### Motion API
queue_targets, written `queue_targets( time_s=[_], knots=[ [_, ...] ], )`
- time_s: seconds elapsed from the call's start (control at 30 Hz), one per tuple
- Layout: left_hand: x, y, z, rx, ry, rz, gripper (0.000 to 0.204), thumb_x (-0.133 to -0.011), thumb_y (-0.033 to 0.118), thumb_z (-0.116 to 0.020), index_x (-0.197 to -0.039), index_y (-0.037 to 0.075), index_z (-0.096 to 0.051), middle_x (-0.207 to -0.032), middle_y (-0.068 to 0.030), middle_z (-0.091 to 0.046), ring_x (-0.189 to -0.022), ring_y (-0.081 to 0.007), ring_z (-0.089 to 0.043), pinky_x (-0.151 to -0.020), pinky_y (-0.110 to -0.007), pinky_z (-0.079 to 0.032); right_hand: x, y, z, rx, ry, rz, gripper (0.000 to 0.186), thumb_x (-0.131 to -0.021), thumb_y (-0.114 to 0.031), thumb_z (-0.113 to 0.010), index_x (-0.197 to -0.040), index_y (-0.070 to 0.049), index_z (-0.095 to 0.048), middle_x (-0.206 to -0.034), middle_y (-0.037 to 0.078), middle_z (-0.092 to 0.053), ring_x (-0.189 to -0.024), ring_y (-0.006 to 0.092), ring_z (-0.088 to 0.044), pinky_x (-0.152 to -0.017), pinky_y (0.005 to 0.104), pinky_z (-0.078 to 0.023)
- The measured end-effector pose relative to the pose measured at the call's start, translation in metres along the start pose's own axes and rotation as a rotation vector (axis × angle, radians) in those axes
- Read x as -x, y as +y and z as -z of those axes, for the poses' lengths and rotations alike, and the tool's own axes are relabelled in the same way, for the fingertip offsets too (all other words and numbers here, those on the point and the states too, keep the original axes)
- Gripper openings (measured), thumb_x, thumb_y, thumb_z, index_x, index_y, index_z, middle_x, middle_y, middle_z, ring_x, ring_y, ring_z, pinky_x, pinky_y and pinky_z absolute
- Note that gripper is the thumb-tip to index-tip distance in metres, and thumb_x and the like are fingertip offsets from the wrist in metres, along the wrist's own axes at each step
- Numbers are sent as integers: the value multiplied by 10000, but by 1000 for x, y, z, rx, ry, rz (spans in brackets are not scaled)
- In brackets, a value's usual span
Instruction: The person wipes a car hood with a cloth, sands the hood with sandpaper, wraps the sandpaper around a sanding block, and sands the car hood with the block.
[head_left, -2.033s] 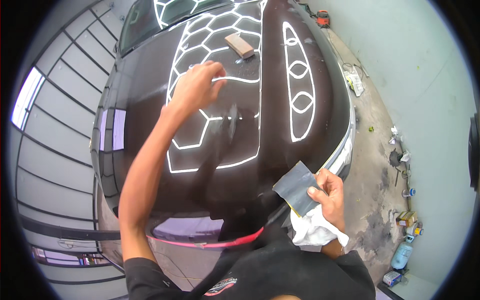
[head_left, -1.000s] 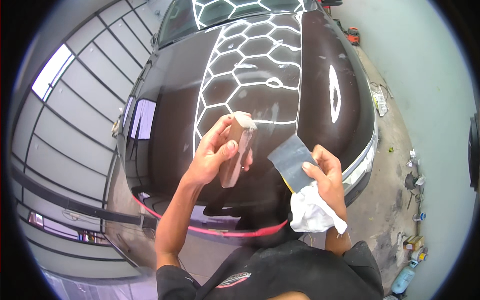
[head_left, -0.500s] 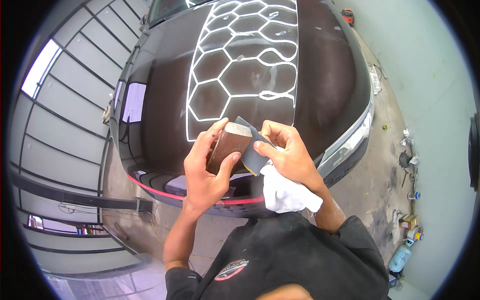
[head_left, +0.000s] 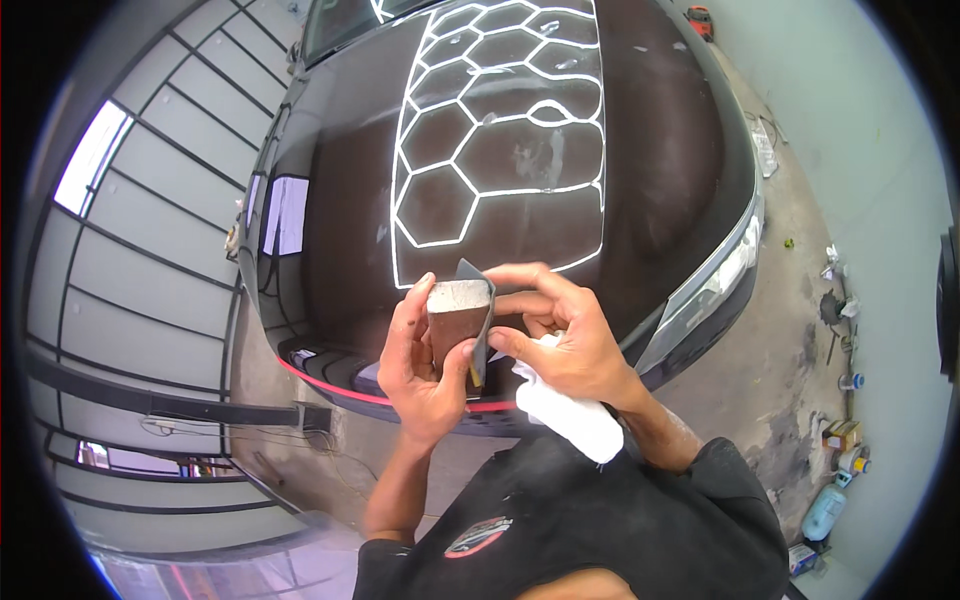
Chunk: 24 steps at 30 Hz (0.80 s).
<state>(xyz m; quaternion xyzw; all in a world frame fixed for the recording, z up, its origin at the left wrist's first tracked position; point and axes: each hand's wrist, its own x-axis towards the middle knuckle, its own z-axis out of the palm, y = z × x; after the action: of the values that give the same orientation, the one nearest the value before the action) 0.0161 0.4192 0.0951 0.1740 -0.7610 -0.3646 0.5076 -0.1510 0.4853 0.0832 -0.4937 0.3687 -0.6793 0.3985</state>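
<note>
Head view:
- Left hand: closed around the brown block, fingers along its left side, thumb across the front by its right edge.
- Block: pale end uppermost, held upright or nearly so above the front edge of the dark car hood.
- Dark grey sheet: thin, one corner standing above the block's end, the rest lying along its right side; a yellow patch showed low down.
- Right hand: fingers curled, thumb tip at the sheet; a white cloth was gripped in it and hung below. Whether it also pinched the sheet could not be told.
- Done, by judgement: block and sheet together, apparently in contact along one side.
- Left, by judgement: sheet not folded over the end, which lay bare; its seating on the hidden sides could not be told.
- Hood: pale smudges among white honeycomb reflections; neither hand nor block seemed to touch it.
</note>
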Motion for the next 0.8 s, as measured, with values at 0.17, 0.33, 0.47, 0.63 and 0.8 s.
queue_targets(
  time_s=[0.17,0.33,0.47,0.63,0.8],
  knots=[
    [5,-8,10,-241,-14,-39,480,-1005,57,-477,-1464,-54,-390,-1459,-196,-466,-1279,-241,-515,-1069,-370,-423,-2,6,-2,156,-5,43,372,-832,-100,-795,-1179,1,-707,-927,100,-751,-572,34,-434,-515,227,-366],
    [11,-7,3,227,38,170,644,-1040,424,-489,-1474,-37,-371,-1341,-171,-544,-1199,-230,-563,-1019,-355,-450,-7,4,-13,146,63,288,406,-822,-85,-786,-1177,72,-667,-884,177,-709,-719,207,-671,-664,316,-517],
    [18,-10,5,91,-23,64,792,-979,370,-641,-1505,-97,-279,-1374,-154,-520,-1217,-201,-521,-1063,-352,-398,-6,8,-13,158,39,216,384,-829,-76,-759,-1166,81,-666,-859,176,-704,-697,236,-670,-642,321,-511],
    [22,-3,11,-29,-20,217,676,-940,94,-671,-1494,-94,-331,-1396,-158,-511,-1245,-208,-512,-1066,-333,-391,0,18,-10,204,61,206,360,-809,-33,-769,-1142,74,-683,-818,151,-695,-647,176,-633,-591,298,-488],
    [22,5,11,-316,-127,208,600,-882,30,-690,-1416,-102,-451,-1088,-127,-604,-908,-178,-567,-810,-294,-473,11,10,3,312,54,81,427,-808,-45,-774,-1207,57,-661,-829,139,-693,-655,195,-639,-608,295,-496]
  ],
)
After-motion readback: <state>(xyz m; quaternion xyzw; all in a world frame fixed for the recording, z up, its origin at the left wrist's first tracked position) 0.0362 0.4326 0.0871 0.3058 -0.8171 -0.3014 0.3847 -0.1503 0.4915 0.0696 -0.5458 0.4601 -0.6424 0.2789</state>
